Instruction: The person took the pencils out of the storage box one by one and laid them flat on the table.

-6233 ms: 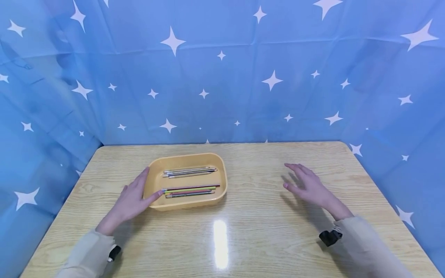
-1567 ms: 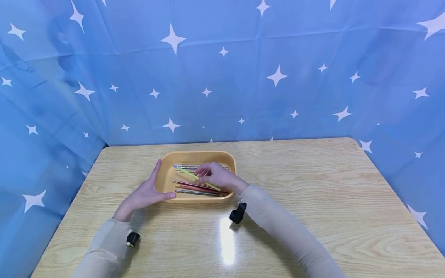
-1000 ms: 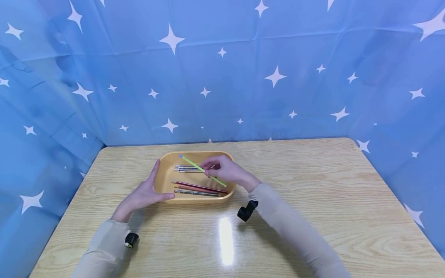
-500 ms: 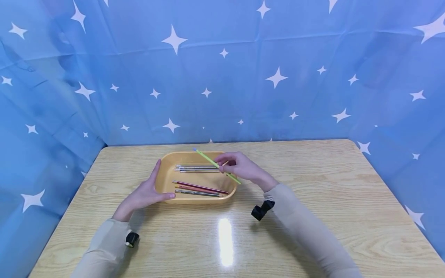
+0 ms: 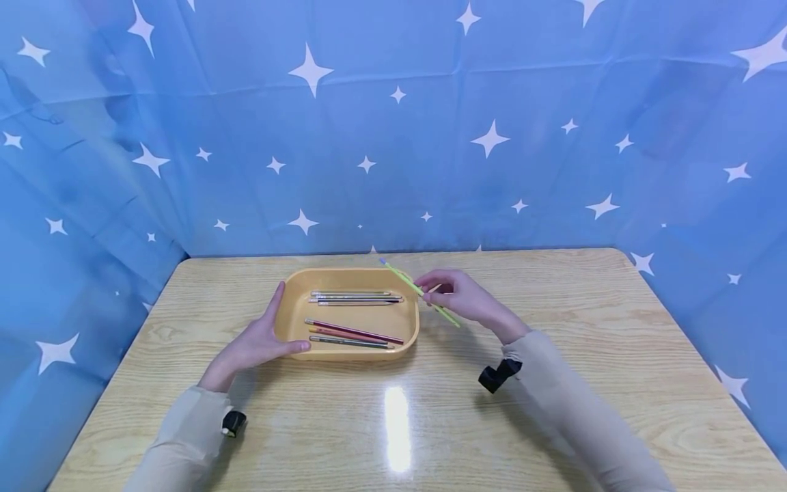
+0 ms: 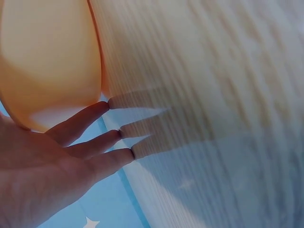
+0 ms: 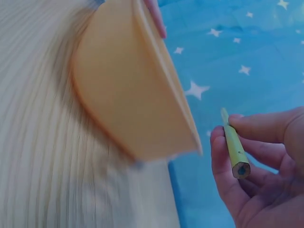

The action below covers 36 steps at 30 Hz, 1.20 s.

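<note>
My right hand (image 5: pixel 461 297) pinches a yellow-green pencil (image 5: pixel 402 276) between thumb and fingers, just past the right end of a shallow yellow-orange tray (image 5: pixel 350 279). The pencil slants, its blue-tipped end up and left; the right wrist view shows the pencil (image 7: pixel 234 147) end-on with a hexagonal, flat end. My left hand (image 5: pixel 255 343) is spread at the tray's left end, thumb over the near rim, fingers extended along the outside. In the tray lie two groups: silvery and dark pencils (image 5: pixel 356 298) at the back, and red, orange and dark-green pencils (image 5: pixel 353 333) in front.
The tray stands on a light wood-grain table (image 5: pixel 553 355), left of its middle. A blue curtain with white stars (image 5: pixel 393 137) hangs behind and on both sides. Light glares off the tabletop (image 5: pixel 398 430) in front of the tray.
Earlier the yellow-green pencil lay among the front group and my right hand was empty. It has since lifted the pencil out and carried it right past the rim; my left hand stays at the tray.
</note>
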{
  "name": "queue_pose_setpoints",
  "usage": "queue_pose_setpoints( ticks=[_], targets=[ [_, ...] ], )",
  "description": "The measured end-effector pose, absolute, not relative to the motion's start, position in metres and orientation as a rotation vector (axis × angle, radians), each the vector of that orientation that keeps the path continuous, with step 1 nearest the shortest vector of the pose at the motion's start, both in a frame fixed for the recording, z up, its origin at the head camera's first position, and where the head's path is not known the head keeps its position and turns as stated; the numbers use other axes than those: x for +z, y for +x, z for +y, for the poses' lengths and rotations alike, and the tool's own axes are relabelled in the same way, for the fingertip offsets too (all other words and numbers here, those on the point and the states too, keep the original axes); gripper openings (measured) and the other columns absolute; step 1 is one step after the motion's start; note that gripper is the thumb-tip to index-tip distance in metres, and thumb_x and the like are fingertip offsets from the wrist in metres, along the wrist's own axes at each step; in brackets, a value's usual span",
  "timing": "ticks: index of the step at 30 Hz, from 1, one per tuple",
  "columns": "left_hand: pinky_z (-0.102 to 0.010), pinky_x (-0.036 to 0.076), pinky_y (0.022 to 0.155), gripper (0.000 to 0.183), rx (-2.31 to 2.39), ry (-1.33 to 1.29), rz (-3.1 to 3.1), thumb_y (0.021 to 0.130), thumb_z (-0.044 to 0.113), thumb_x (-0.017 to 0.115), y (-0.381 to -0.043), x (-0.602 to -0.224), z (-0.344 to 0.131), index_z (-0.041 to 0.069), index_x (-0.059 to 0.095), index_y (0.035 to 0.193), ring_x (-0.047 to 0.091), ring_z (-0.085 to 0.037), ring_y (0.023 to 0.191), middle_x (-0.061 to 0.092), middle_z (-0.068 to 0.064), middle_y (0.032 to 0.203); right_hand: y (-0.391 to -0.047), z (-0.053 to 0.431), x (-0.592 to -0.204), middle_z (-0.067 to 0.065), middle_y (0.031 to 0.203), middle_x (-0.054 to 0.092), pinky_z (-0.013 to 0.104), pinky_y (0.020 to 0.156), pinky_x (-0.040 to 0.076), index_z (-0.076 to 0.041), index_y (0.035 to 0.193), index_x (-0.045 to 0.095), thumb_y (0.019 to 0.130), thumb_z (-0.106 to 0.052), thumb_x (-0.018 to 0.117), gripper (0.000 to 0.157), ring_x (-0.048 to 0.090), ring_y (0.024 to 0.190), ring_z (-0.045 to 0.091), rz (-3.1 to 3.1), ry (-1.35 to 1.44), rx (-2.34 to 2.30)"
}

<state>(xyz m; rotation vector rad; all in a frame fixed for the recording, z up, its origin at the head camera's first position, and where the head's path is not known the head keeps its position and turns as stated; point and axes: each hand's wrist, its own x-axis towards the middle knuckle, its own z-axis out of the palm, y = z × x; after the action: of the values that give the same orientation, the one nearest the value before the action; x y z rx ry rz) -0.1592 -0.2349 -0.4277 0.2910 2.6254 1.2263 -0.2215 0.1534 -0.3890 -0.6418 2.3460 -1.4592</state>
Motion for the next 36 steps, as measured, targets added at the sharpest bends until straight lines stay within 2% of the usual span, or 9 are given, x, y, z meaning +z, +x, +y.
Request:
queue_pose_setpoints(
  ticks=[6,11,19,28,36],
  targets=[
    [-0.061,0.035,0.099,0.125,1.193,0.277,2.634,0.077,0.041,0.081,-0.16,-0.428,-0.236,0.012,-0.014,0.154,0.04,-0.053,0.124,0.022,-0.038,0.147,-0.22,0.186,-0.393,0.025,0.11,0.061,0.03,0.076,0.053,0.007,0.125,0.058,0.095,-0.004,0.058,0.031,0.061,0.096,0.038,2.388,-0.555,-1.444],
    [-0.061,0.037,0.098,0.126,1.175,0.285,2.64,0.076,0.041,0.081,-0.16,-0.427,-0.235,0.011,-0.014,0.153,0.042,-0.053,0.123,0.024,-0.04,0.145,-0.216,0.214,-0.399,0.026,0.114,0.059,0.029,0.075,0.053,0.006,0.128,0.056,0.097,-0.007,0.057,0.033,0.059,0.1,0.042,2.395,-0.467,-1.43],
    [-0.062,0.035,0.098,0.127,1.177,0.27,2.635,0.076,0.041,0.081,-0.159,-0.426,-0.234,0.01,-0.015,0.153,0.039,-0.055,0.124,0.02,-0.039,0.147,-0.207,0.246,-0.41,0.024,0.114,0.059,0.029,0.074,0.052,0.008,0.127,0.055,0.097,-0.008,0.057,0.034,0.06,0.099,0.039,2.424,-0.399,-1.428],
    [-0.061,0.034,0.1,0.125,1.238,0.282,2.613,0.077,0.037,0.081,-0.159,-0.428,-0.234,0.012,-0.014,0.153,0.038,-0.052,0.127,0.019,-0.036,0.15,-0.2,0.271,-0.427,0.02,0.107,0.061,0.027,0.073,0.05,0.008,0.124,0.057,0.094,-0.004,0.06,0.032,0.061,0.094,0.029,2.554,-0.303,-1.371],
    [-0.062,0.032,0.101,0.124,1.253,0.272,2.599,0.078,0.036,0.08,-0.158,-0.427,-0.233,0.013,-0.015,0.153,0.033,-0.052,0.13,0.014,-0.034,0.152,-0.195,0.282,-0.434,0.019,0.099,0.063,0.03,0.071,0.048,0.01,0.123,0.055,0.094,-0.002,0.059,0.032,0.06,0.092,0.031,2.675,-0.266,-1.284]
  ],
)
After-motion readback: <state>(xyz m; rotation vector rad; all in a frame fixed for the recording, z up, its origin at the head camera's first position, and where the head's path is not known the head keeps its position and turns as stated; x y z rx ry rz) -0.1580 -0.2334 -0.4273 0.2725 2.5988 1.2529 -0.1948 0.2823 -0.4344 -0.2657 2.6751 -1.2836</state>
